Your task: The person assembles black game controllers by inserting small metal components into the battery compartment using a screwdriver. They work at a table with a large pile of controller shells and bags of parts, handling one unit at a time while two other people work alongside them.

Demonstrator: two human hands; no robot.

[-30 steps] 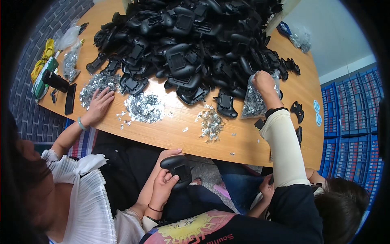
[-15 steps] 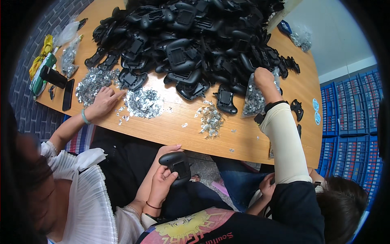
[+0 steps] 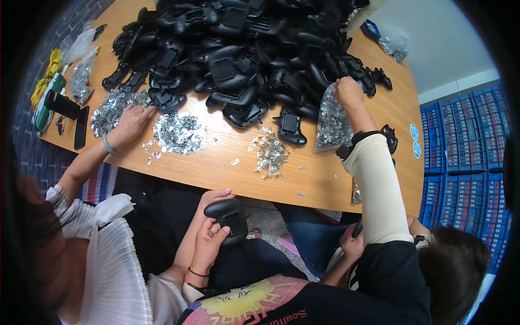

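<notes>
Low at the near side, the person's left hand [image 3: 210, 239] is closed around one black game controller [image 3: 236, 221], thumb on its back, held just off the table [image 3: 319, 189] edge. The right hand [image 3: 349, 93], at the end of a pale sleeve, pinches the top of a clear bag [image 3: 331, 123] full of small metal pieces; what its fingertips do there is hidden. To the left lie a loose pile of gold-toned clips [image 3: 271, 156] and a brighter silver pile [image 3: 180, 134]. Beyond, a big heap of controllers [image 3: 230, 73] runs off the far edge. By that heap, much seems left; which ones are finished cannot be told, nor whether the held one has its clips. A co-worker's hand [image 3: 130, 125] rests at another metal pile [image 3: 107, 115], far left; a right-hand neighbour's dark object is too small to identify.
</notes>
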